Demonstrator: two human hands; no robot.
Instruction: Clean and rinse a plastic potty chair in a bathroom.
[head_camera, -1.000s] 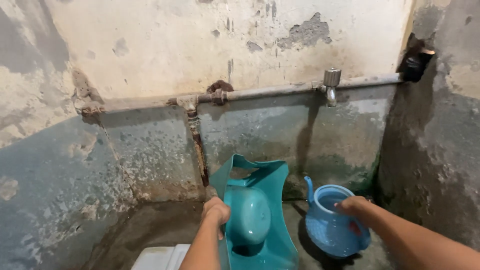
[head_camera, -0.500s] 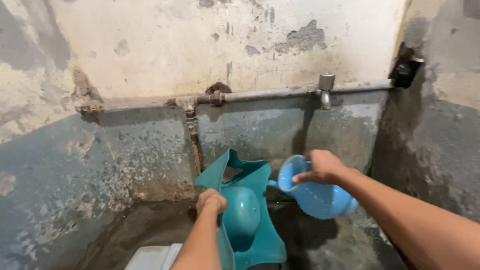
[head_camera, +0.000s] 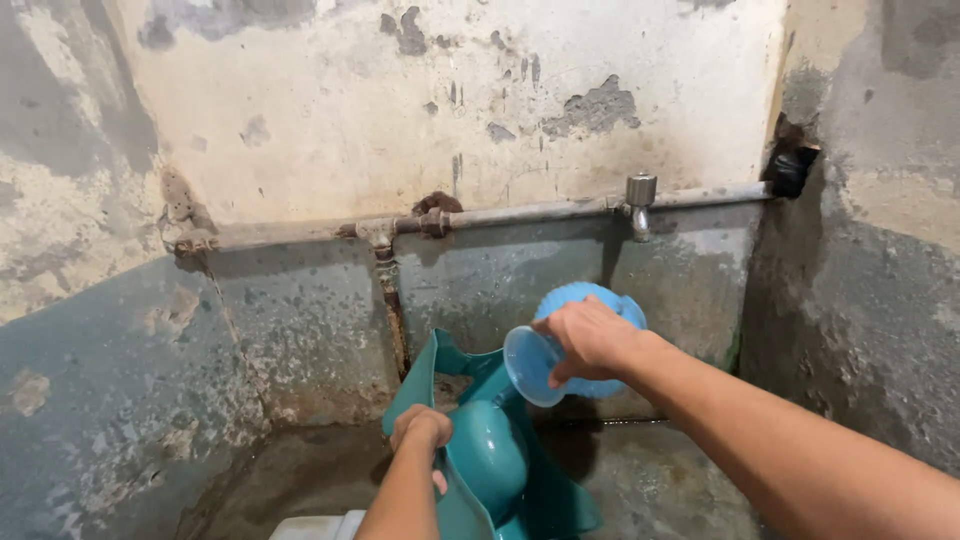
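Wall (head_camera: 330, 110) was cracked plaster above, stained grey-green below; a rusty pipe (head_camera: 520, 211) ran across it with a tap (head_camera: 638, 203) at 1 o'clock. Floor (head_camera: 660, 490) was wet concrete. Left hand (head_camera: 423, 428), at 6 o'clock, had its grip closed around the edge of a teal seat (head_camera: 490, 455) standing tilted on the floor. Right hand (head_camera: 590, 340), near centre, had its grip wrapped around a blue jug (head_camera: 540, 360), tipped on its side, mouth toward the camera, directly above the seat and below the tap. A white object (head_camera: 315, 526) showed at the bottom edge.
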